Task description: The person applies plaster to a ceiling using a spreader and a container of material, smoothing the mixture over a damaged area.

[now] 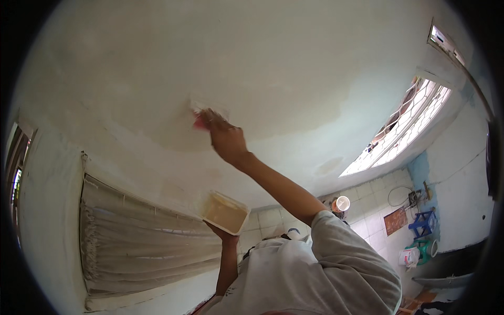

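High on a pale plastered surface (294, 63), my right hand (227, 139) presses a scraper-like tool (199, 122), blurred by motion, with some red showing beside the fingers. A whitish edge of the tool lies against the plaster; its exact shape is smeared. Darker, damp-looking patches spread around it. Lower down, my left hand (224, 231) supports a rectangular pale tub (229, 198) from below, tilted toward the view. Beige paste coats the inside of the tub. My right arm is stretched up and across, while the left is bent close to my body.
A grey-beige curtain (152, 231) hangs at the left. To the right is a window with a white grille (404, 126). On the tiled floor (367, 194) stand an orange bucket (341, 203), a blue stool (423, 223) and a white pail (409, 257). Cables lie near the wall.
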The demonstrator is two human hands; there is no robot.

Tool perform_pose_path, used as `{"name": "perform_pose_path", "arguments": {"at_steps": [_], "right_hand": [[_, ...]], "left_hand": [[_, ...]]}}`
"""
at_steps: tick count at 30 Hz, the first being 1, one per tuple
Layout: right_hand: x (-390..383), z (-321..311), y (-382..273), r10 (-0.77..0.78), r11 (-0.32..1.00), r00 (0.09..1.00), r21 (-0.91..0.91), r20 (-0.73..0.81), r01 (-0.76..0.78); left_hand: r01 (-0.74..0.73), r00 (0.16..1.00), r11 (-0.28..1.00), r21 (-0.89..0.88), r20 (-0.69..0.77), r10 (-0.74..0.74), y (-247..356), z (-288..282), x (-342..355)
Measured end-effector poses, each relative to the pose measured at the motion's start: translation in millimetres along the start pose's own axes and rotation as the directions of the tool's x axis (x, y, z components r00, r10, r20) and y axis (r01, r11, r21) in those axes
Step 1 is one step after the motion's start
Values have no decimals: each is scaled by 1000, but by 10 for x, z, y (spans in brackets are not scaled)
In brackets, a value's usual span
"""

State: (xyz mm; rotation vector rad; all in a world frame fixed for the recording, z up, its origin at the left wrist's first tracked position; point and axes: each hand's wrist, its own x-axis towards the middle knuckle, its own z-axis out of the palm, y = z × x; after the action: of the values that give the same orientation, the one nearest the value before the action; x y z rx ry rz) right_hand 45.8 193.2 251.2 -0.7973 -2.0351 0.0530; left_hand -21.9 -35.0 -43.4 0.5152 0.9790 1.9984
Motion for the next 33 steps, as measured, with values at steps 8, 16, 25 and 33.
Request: {"name": "perform_pose_path", "arguments": {"at_steps": [8,16,25,33], "right_hand": [[628,-1385,378,135,989,832,26,-539,-144],[125,232,146,-177,956,976,-258,-128,139],[-203,-1010,460,310,908,849,397,-428,-131],[55,-257,811,68,967,912,-197,-405,-159]], "left_hand": [[108,989,971,-214,-75,-127,368,444,-129],[31,996,999,-27,-85,-33,349,585,-57],[181,983,905,-384,100,-154,175,191,10],[205,979,886,-417,67,-195,111,201,-13]]}}
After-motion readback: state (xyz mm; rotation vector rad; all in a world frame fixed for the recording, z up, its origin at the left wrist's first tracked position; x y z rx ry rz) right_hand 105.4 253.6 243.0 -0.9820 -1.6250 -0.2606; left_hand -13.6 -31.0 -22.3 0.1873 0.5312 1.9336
